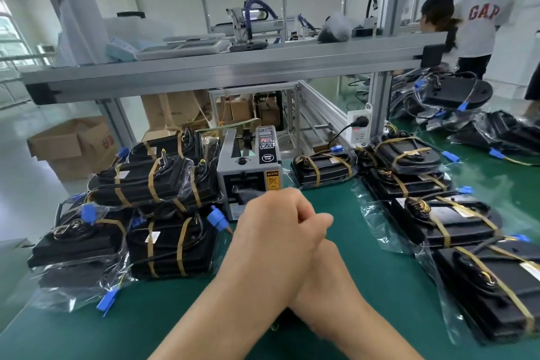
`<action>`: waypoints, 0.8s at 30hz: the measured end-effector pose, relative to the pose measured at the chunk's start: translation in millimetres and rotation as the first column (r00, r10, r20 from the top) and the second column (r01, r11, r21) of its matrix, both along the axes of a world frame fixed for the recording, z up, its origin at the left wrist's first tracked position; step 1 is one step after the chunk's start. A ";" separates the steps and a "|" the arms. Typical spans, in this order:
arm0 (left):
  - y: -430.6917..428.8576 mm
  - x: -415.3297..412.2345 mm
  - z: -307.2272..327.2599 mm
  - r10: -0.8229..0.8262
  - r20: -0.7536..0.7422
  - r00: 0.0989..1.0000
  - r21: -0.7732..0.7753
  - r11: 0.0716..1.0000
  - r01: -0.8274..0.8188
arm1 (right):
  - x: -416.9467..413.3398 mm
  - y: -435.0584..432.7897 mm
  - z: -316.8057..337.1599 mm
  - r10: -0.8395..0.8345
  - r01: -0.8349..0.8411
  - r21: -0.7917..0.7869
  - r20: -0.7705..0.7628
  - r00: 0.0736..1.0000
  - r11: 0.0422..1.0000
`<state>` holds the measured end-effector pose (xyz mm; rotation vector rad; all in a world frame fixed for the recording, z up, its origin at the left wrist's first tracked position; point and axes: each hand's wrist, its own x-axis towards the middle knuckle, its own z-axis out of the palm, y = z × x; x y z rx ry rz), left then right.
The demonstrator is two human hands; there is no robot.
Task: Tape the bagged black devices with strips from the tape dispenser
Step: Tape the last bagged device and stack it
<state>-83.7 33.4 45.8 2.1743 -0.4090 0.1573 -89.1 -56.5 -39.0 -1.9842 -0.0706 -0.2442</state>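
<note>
The grey tape dispenser (249,166) stands at the middle of the green mat (365,242). Just in front of its outlet my left hand (274,228) lies across my right hand (320,225), back up, fingers curled down out of sight. Most of my right hand is covered, and no tape strip shows in either hand. Bagged black devices bound with tan tape are stacked to the left (157,181) and lower left (172,245). One lies behind the dispenser's right side (324,168), and more run down the right edge (455,225).
Bagged devices with no tape on them (455,93) are heaped at the back right. A white power strip (358,126) hangs on the aluminium frame (219,67) overhead. Cardboard boxes (73,146) sit on the floor at left. Two people (479,23) stand at far right.
</note>
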 end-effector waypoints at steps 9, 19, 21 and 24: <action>54.8 55.3 -4.9 0.109 0.069 0.992 -0.233 0.968 -0.090 | -2.1 -33.2 5.0 0.005 -0.022 0.269 0.063 0.998 0.963; 37.4 96.6 -16.6 -0.128 0.048 0.991 -0.177 0.975 0.134 | 0.3 -43.0 10.5 0.086 -0.095 0.242 0.049 0.995 0.966; 37.6 102.2 -18.0 -0.163 -0.017 0.987 -0.243 0.958 0.154 | 3.5 -46.8 10.8 0.085 -0.098 0.230 0.063 0.994 0.968; 41.1 120.6 -26.7 -0.015 -0.145 0.989 -0.446 0.894 -0.052 | 8.9 -54.7 7.3 0.016 -0.034 0.237 0.077 0.997 0.971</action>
